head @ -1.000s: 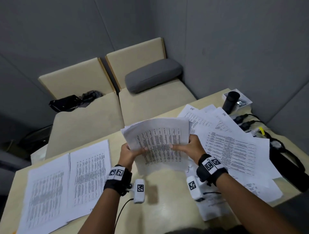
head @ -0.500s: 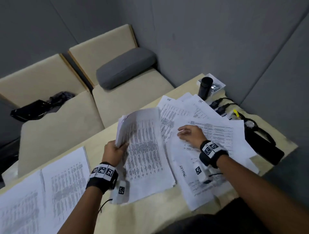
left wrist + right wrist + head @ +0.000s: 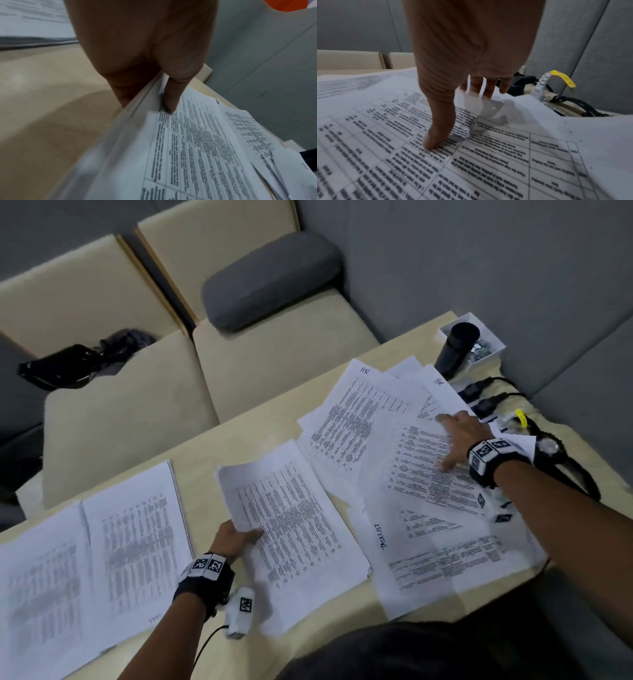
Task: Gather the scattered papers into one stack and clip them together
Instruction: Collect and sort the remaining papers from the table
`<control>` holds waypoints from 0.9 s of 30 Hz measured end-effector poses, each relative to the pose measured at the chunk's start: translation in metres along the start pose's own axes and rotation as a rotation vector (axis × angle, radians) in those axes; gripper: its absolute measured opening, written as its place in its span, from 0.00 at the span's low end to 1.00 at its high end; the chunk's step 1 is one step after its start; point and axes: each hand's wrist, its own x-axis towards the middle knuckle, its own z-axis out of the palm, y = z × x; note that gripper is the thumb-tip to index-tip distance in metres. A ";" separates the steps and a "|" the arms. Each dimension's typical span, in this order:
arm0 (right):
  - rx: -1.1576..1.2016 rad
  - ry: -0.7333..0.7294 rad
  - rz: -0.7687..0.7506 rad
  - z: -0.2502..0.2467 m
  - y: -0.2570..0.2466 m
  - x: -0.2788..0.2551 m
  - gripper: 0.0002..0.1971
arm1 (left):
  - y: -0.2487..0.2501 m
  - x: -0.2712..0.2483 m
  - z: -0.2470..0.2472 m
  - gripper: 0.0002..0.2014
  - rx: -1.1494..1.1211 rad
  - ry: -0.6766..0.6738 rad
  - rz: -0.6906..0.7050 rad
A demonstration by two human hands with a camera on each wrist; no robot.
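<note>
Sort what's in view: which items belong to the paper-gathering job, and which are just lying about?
Job: held paper stack in left hand; scattered sheets under right hand; open booklet.
Lying about: black tumbler, cables, grey cushion, black bag.

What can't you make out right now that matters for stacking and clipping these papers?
- Clip: contents of the white tray in the head view are too small, half hidden by the black cylinder.
- Sheet count in the left hand: the held stack is motion-blurred in the left wrist view.
- Right hand fingertips: hidden behind a lifted sheet in the right wrist view.
</note>
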 end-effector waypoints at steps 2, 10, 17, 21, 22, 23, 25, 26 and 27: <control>-0.012 -0.036 0.008 0.001 -0.001 0.002 0.56 | -0.008 0.000 0.004 0.14 -0.002 0.018 -0.017; -0.108 0.003 -0.491 0.001 -0.021 -0.021 0.04 | -0.018 -0.001 0.011 0.13 -0.037 0.092 -0.026; -0.209 -0.009 -0.403 0.021 -0.042 -0.039 0.22 | -0.020 -0.001 0.011 0.14 -0.040 0.079 -0.018; -0.244 -0.010 -0.332 0.016 -0.048 -0.042 0.28 | -0.024 -0.002 0.010 0.14 -0.023 0.067 -0.021; -0.236 -0.009 -0.328 0.015 -0.048 -0.043 0.29 | -0.026 -0.002 0.010 0.15 -0.018 0.063 -0.020; -0.235 -0.014 -0.323 0.014 -0.049 -0.044 0.28 | -0.027 -0.002 0.010 0.16 -0.013 0.058 -0.020; -0.263 -0.047 -0.290 0.013 -0.050 -0.045 0.30 | -0.031 0.000 0.012 0.17 0.009 0.053 -0.010; -0.300 -0.059 -0.278 0.011 -0.051 -0.046 0.31 | -0.032 0.000 0.012 0.17 0.025 0.052 -0.003; -0.326 -0.077 -0.263 0.011 -0.053 -0.047 0.33 | -0.034 0.001 0.012 0.18 0.036 0.052 0.002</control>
